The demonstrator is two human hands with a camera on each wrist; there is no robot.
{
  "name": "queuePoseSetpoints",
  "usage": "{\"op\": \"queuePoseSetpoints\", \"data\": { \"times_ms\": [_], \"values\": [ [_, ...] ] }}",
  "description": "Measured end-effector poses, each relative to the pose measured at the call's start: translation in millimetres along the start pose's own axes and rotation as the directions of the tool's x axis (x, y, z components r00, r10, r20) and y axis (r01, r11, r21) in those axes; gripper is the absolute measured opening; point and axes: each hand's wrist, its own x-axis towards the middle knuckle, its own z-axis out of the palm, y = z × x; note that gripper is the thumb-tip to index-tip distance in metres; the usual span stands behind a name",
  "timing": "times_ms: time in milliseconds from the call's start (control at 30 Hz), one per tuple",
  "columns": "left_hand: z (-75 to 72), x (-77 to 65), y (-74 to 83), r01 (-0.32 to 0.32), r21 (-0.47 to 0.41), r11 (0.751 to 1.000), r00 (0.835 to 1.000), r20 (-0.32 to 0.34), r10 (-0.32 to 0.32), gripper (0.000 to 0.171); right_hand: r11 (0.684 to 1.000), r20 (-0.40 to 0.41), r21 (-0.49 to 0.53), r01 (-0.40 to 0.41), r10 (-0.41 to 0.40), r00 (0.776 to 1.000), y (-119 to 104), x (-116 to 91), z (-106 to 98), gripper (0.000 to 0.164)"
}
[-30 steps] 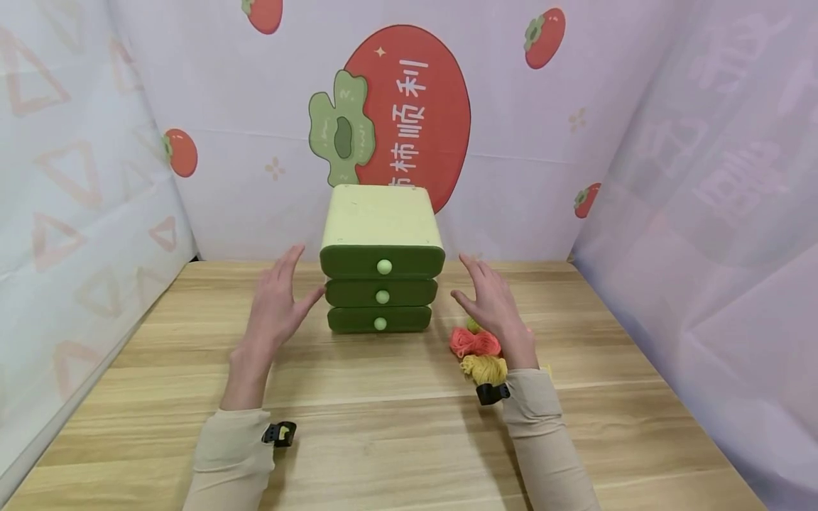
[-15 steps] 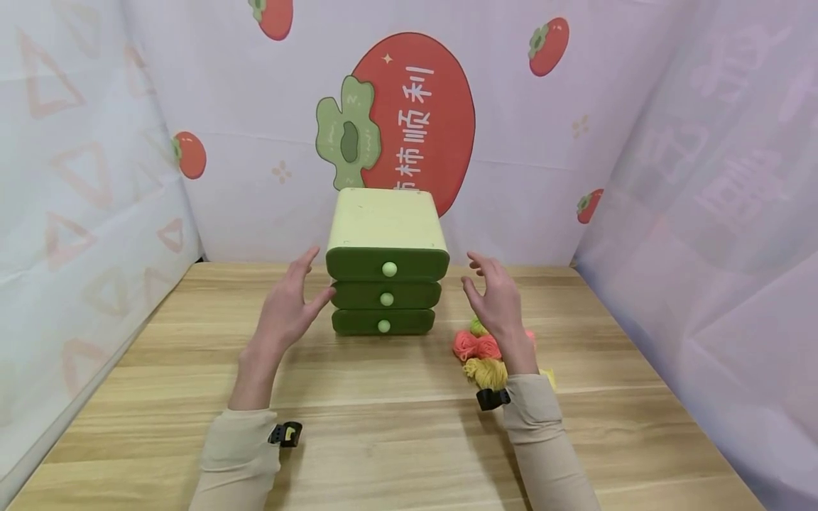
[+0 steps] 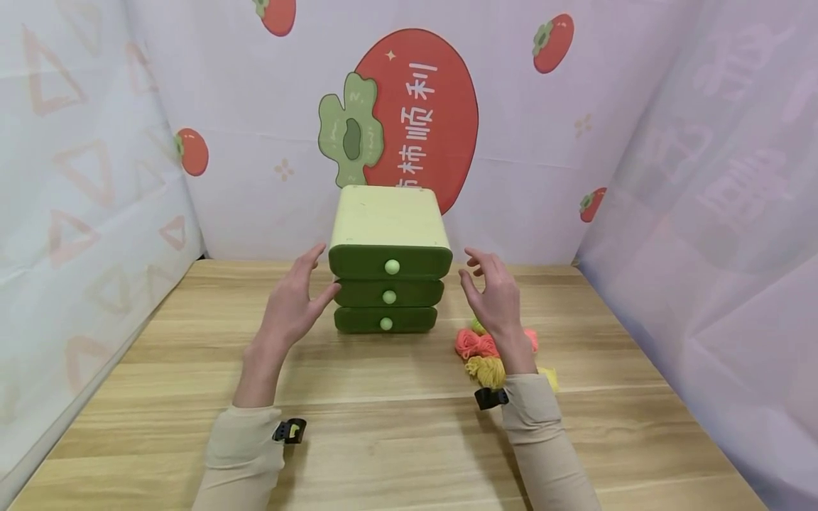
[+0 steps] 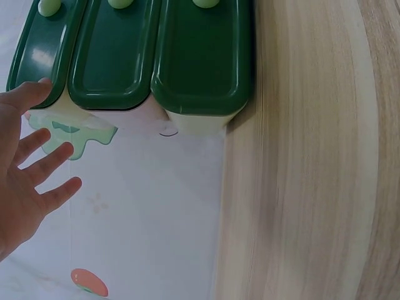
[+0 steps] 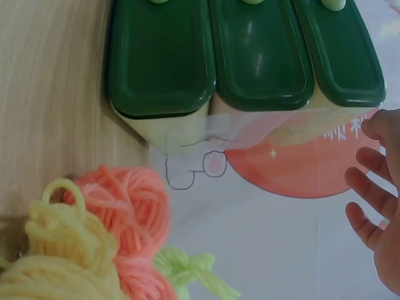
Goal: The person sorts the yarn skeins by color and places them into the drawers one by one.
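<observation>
A small cabinet with a cream top and three dark green drawers (image 3: 358, 261) stands upright on the wooden table, all drawers closed. Each drawer has a round pale green knob (image 3: 392, 267). My left hand (image 3: 290, 305) is held beside the cabinet's left side, fingers spread and thumb tip right at the middle drawer's edge. On the opposite side, my right hand (image 3: 497, 298) hovers a little apart from the cabinet, fingers loosely bent and holding nothing. In the left wrist view, the left hand's fingers (image 4: 53, 165) are spread with nothing in them.
Skeins of yarn lie under the right forearm: coral yarn (image 3: 471, 343), yellow yarn (image 3: 487, 371) and a bit of green yarn (image 5: 187, 269). A printed cloth wall (image 3: 511, 206) rises behind the cabinet, with more cloth at both sides. The wooden table (image 3: 377, 440) stretches in front.
The view has shifted slightly, so the cabinet sits a little further right in it. The right fingers have bent slightly more. Both hands stay at the cabinet's sides.
</observation>
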Motion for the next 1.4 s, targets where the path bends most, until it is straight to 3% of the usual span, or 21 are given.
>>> {"op": "queuePoseSetpoints", "data": {
  "times_ms": [300, 667, 833, 1033, 1400],
  "values": [
    [4.2, 2.3, 2.0, -0.018, 0.001, 1.0, 1.0, -0.007, 0.018, 0.073, 0.991, -0.082, 0.025, 0.128, -0.126, 0.989, -14, 10, 2, 0.03],
    [2.9, 3.7, 7.0, -0.032, 0.005, 0.999, 0.999, -0.01, 0.032, 0.074, 0.952, -0.107, 0.034, 0.304, -0.299, 0.948, -34, 19, 14, 0.029],
    [3.4, 4.9, 11.7, -0.073, -0.005, 0.997, 0.997, -0.021, 0.072, 0.077, 0.94, -0.067, 0.034, 0.341, -0.338, 0.939, -46, 21, 20, 0.031],
    [6.5, 7.5, 13.6, -0.134, -0.057, 0.989, 0.991, -0.032, 0.132, 0.081, 0.933, 0.05, 0.04, 0.359, -0.36, 0.931, -60, 19, 28, 0.029],
    [6.9, 6.1, 9.0, -0.088, -0.155, 0.984, 0.995, 0.036, 0.095, 0.09, 0.939, 0.158, 0.038, 0.343, -0.344, 0.925, -67, 19, 41, 0.031]
  ]
}}
